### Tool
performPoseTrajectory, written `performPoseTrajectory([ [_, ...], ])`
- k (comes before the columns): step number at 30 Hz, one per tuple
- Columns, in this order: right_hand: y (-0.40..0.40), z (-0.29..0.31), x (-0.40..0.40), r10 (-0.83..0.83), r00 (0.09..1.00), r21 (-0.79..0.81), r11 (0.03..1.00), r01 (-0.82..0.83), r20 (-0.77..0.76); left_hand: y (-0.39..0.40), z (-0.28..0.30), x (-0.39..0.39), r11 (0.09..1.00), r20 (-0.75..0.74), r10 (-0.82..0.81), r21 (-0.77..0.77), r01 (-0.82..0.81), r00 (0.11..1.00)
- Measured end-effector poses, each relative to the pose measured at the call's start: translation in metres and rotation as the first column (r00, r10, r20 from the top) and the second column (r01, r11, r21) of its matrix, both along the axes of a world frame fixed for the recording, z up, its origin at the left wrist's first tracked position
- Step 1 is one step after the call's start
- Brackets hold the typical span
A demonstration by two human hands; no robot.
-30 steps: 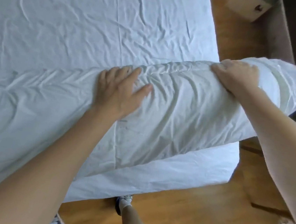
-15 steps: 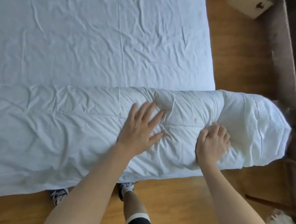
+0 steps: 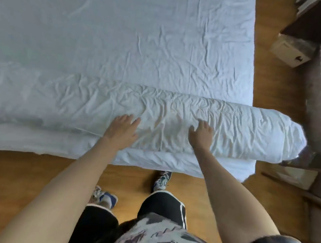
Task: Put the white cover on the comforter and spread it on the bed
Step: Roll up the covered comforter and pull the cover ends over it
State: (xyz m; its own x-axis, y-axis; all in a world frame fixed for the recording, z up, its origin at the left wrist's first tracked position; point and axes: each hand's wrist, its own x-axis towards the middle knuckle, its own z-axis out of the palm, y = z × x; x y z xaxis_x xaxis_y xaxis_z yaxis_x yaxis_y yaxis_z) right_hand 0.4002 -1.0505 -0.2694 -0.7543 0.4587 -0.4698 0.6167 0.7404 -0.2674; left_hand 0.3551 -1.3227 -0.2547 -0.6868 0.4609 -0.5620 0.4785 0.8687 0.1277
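While the head camera looked down over the near edge of the bed (image 3: 124,38), the comforter (image 3: 175,119) lay rolled into a long white bundle along that edge, its right end overhanging the mattress corner. Both hands lay flat on the roll with fingers straight, gripping nothing: the left hand (image 3: 122,130) near the middle, the right hand (image 3: 201,134) just to its right. The step looked like working the rolled comforter and cover together. Next, the roll probably needed pushing away across the sheet to unroll, with even pressure from both palms.
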Motion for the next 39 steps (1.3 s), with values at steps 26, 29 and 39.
performPoseTrajectory([
  [26,-0.693,0.05,-0.044,0.601,0.75,-0.164,0.799,-0.579,0.277,-0.674,0.085,0.088,0.497,0.281,0.824,0.061,-0.865,0.493],
  [29,-0.765,0.05,-0.071,0.597,0.738,-0.185,0.801,-0.57,0.313,-0.744,0.091,0.085,0.406,0.325,0.858,0.049,-0.913,0.399],
  [39,-1.041,0.061,-0.142,0.696,0.702,-0.25,0.714,-0.654,0.149,-0.998,0.071,0.05,0.368,0.276,0.895,-0.012,-0.93,0.351],
])
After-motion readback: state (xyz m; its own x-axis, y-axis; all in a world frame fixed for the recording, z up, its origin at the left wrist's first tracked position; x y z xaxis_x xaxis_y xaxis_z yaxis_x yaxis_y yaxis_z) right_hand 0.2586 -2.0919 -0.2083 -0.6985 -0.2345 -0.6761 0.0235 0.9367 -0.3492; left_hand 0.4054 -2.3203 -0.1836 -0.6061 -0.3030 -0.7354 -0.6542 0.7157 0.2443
